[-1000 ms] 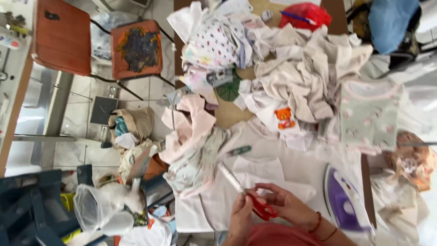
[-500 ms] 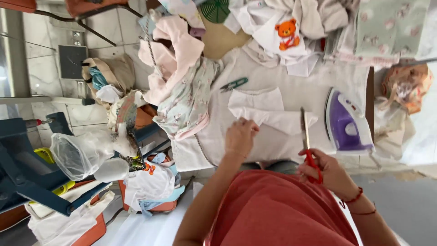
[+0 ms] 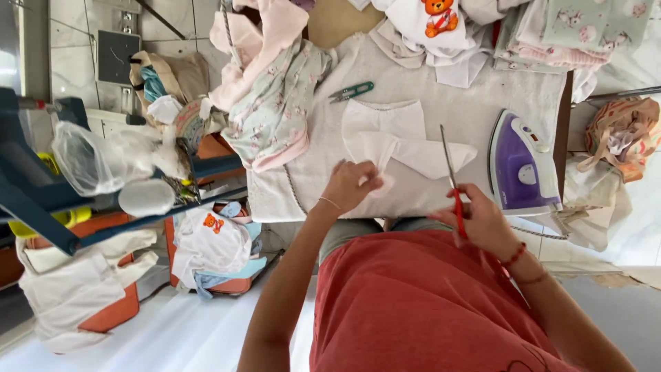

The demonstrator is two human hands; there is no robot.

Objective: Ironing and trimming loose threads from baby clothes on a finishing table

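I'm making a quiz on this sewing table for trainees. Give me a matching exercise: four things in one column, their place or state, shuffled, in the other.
1. scissors
2. iron
3. thread snips
4. white fabric piece

a. lying beyond the white fabric piece
b. under the left hand
c. held in the right hand
d. standing at the table's right side

Pairs: 1-c, 2-d, 3-a, 4-b

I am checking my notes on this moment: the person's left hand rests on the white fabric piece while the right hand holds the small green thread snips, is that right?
Not quite. In the head view the right hand holds red-handled scissors; the small green thread snips lie untouched farther up the table. The left hand does rest on the white fabric piece.
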